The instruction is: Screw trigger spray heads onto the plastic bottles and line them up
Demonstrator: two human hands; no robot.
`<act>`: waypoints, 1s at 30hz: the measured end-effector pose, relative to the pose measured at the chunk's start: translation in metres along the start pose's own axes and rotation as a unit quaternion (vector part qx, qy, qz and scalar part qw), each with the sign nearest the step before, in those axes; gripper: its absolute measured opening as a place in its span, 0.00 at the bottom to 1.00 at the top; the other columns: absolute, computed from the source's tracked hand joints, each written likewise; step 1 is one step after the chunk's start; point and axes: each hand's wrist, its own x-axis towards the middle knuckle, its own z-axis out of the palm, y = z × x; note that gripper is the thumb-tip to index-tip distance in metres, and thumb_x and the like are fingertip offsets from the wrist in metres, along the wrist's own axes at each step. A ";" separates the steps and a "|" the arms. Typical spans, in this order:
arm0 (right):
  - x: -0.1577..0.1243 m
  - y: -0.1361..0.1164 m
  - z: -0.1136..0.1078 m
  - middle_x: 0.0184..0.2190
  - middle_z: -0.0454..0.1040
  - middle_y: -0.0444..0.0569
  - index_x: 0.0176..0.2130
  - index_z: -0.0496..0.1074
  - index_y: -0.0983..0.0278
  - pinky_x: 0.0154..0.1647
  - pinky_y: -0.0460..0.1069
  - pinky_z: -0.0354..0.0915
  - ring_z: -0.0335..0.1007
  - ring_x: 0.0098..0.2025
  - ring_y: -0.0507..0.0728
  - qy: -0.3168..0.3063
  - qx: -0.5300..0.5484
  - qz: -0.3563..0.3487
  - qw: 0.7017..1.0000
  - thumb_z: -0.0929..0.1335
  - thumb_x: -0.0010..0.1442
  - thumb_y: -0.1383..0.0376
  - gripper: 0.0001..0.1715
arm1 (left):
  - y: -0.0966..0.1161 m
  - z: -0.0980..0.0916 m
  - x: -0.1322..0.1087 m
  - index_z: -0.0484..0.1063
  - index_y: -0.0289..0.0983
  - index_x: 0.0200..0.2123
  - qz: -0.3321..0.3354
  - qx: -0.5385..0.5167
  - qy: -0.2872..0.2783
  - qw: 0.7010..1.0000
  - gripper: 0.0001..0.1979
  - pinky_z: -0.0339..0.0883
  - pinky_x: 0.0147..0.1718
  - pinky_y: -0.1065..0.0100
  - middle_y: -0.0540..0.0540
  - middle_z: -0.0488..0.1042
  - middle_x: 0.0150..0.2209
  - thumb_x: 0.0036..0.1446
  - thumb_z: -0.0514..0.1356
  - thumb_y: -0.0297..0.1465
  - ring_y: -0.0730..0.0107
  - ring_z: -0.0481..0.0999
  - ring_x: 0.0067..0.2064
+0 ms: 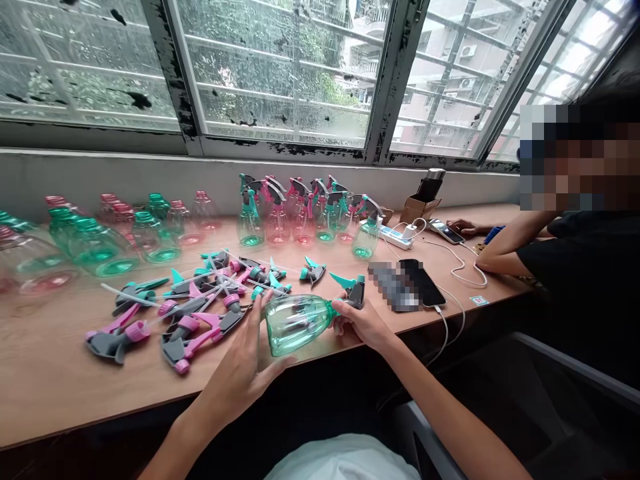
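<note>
A clear green spray bottle lies on its side above the wooden table's near edge, held between both hands. My left hand cups its base with fingers curled round it. My right hand grips the neck, where a teal and grey trigger head sits. Loose pink and teal trigger heads with dip tubes lie scattered just left of my hands.
Finished spray bottles stand in a row by the window wall. Capless green and pink bottles crowd the far left. Two phones on charging cables, a power strip and a small box lie right. Another person sits at right.
</note>
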 end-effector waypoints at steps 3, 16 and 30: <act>-0.001 -0.001 0.000 0.20 0.78 0.46 0.34 0.71 0.64 0.19 0.43 0.66 0.73 0.18 0.52 0.010 0.015 0.007 1.000 0.83 0.49 0.44 0.33 | -0.001 -0.001 -0.001 0.31 0.54 0.79 0.019 0.011 0.013 1.000 0.49 0.60 0.73 0.40 0.37 0.47 0.80 0.69 0.63 0.43 0.44 0.52 0.80; -0.021 -0.014 0.020 0.24 0.79 0.46 0.37 0.76 0.63 0.26 0.49 0.71 0.75 0.24 0.55 -0.009 0.039 -0.033 0.999 0.83 0.53 0.50 0.25 | 0.037 -0.009 -0.016 0.24 0.55 0.78 -0.044 -0.126 0.065 0.989 0.52 0.52 0.75 0.35 0.39 0.39 0.81 0.68 0.60 0.50 0.43 0.44 0.81; -0.036 -0.020 0.039 0.21 0.76 0.47 0.31 0.76 0.63 0.21 0.48 0.68 0.72 0.21 0.55 -0.017 0.088 0.010 0.996 0.81 0.53 0.45 0.26 | 0.052 -0.039 -0.027 0.22 0.56 0.78 0.009 -0.046 0.059 0.997 0.55 0.47 0.75 0.34 0.47 0.26 0.81 0.67 0.64 0.44 0.43 0.31 0.81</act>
